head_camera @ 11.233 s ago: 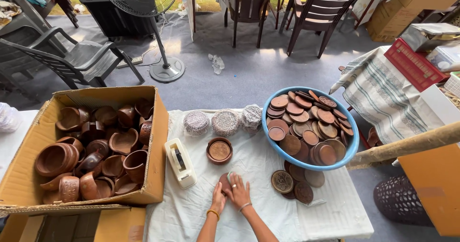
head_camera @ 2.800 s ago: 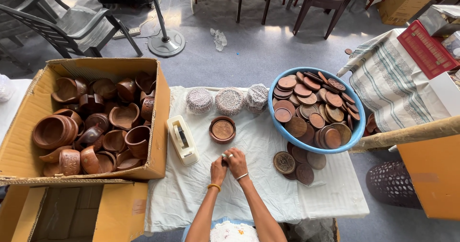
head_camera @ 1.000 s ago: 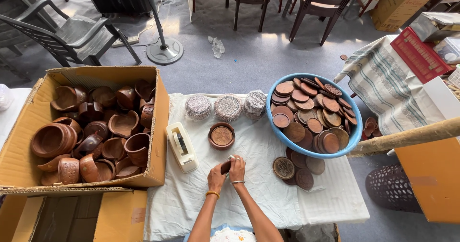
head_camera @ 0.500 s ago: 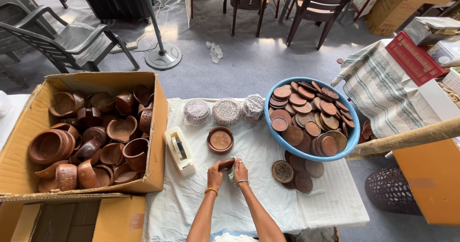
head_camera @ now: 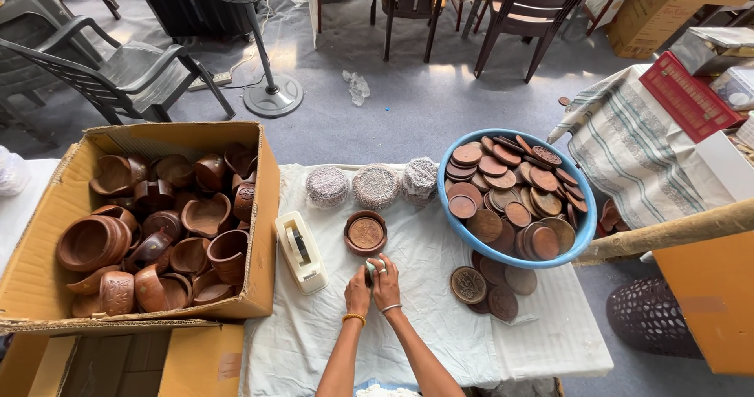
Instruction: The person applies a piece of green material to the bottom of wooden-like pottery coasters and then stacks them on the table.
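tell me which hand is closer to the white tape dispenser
Left. The left hand lies just right of the white tape dispenser; the right hand sits beyond it, farther from the dispenser.

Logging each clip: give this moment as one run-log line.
left hand: gripping small piece | right hand: pressing pale cloth on it | nearby: round wooden box, tape dispenser

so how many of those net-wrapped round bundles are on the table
3, in a row along the far edge of the white cloth: left bundle, middle bundle, and right bundle beside the blue tub. Others could be hidden behind the tub.
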